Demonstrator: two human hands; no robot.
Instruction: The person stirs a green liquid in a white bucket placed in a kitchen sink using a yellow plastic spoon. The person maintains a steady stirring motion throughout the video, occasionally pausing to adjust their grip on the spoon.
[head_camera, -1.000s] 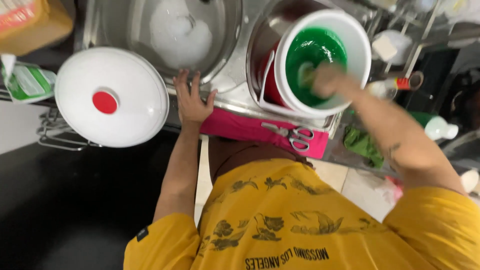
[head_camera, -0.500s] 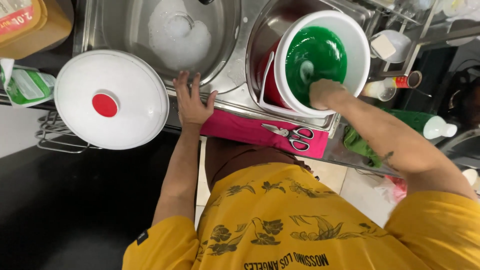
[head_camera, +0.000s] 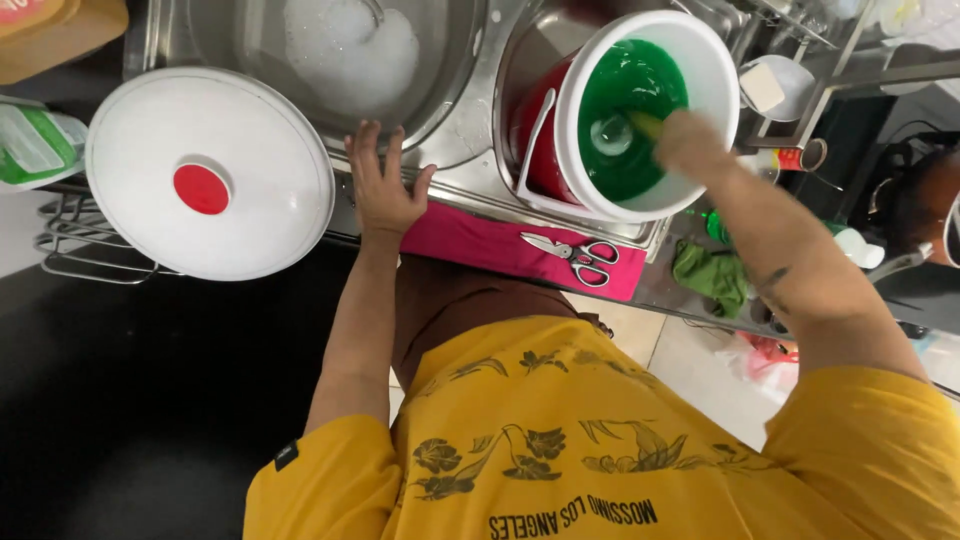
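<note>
We note a white lid (head_camera: 210, 172) at far left; beside it our left hand (head_camera: 383, 190) rests flat on the sink edge (head_camera: 470, 150), fingers spread, holding nothing. Our right hand (head_camera: 688, 143) reaches into the green bucket (head_camera: 640, 110) in the right basin, closed around a yellowish item (head_camera: 645, 123) we cannot identify.

We saw the left hand (head_camera: 383, 190) resting flat on the front rim of the steel double sink (head_camera: 462, 150), just right of the round white plastic lid with a red knob (head_camera: 209, 172), which lay on a wire rack (head_camera: 75, 255). Foam (head_camera: 350, 45) sat in the left basin behind that hand. In the right basin stood the white plastic bucket with a green inside (head_camera: 640, 110), and the right hand (head_camera: 688, 145) reached into it. Steel scissors (head_camera: 572, 254) lay on a pink cloth (head_camera: 500, 245) over the sink's front edge, before the bucket.
</note>
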